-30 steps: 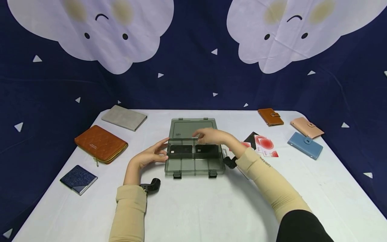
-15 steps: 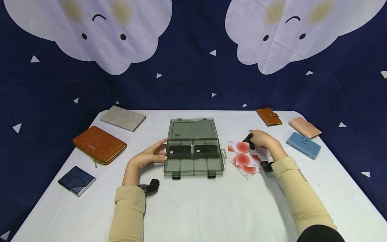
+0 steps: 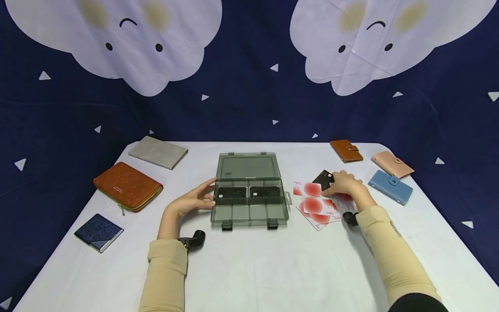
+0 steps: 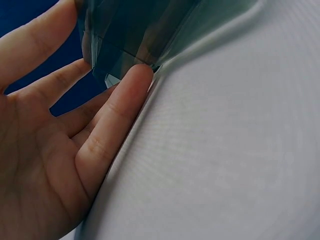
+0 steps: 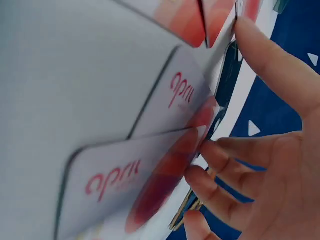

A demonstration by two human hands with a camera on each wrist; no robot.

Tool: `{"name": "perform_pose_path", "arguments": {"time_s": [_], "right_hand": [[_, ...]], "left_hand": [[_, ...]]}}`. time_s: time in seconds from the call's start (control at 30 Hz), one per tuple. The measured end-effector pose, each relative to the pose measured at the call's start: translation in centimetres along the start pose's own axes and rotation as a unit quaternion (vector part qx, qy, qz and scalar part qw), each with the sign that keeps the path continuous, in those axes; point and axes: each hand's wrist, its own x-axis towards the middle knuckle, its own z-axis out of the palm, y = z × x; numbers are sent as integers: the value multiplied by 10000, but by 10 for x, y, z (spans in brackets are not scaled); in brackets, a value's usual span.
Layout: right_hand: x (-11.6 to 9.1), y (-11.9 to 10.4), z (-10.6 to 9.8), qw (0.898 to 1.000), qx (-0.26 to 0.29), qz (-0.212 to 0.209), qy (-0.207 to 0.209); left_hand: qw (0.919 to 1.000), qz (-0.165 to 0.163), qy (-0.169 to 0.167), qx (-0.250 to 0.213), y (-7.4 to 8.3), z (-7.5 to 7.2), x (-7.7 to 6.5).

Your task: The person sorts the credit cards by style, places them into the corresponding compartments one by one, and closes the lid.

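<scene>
In the head view, a see-through grey-green compartment box (image 3: 249, 219) lies with its lid (image 3: 247, 166) folded back. Two dark cards, a left one (image 3: 231, 193) and a right one (image 3: 265, 192), sit in its middle row. My left hand (image 3: 195, 198) touches the box's left side; the left wrist view has the thumb (image 4: 115, 112) against the wall and the fingers reaching behind. Right of the box, my right hand (image 3: 344, 183) spreads over several red-and-white cards (image 3: 312, 206) and a black card (image 3: 322, 178). In the right wrist view its fingertips touch the edges of "april" cards (image 5: 115, 177).
On the left side lie a grey wallet (image 3: 157, 152), a brown zip wallet (image 3: 127, 186) and a dark blue card holder (image 3: 98, 233). A brown snap wallet (image 3: 346, 151), a pink one (image 3: 391, 163) and a blue one (image 3: 390, 186) lie at the right. A navy curtain (image 3: 249, 108) hangs behind the table.
My right hand has moved from over the box to the cards on the right. The black card, tilted by the fingers half a second ago, now lies flatter. The left hand stays at the box.
</scene>
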Motion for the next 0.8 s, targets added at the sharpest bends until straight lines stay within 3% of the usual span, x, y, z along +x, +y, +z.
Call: {"name": "perform_pose_path", "arguments": {"time_s": [0.27, 0.43, 0.6, 0.8], "right_hand": [[17, 4, -8, 9992, 253, 297, -75], [25, 9, -8, 9954, 910, 253, 189], [29, 6, -7, 9736, 2115, -139, 845], [29, -8, -10, 9426, 2872, -418, 1653]], "left_hand": [[10000, -39, 47, 65, 1, 1, 0], [9999, -87, 74, 91, 2, 2, 0], [9999, -104, 103, 66, 3, 2, 0], [9999, -107, 110, 45, 2, 2, -1]]}}
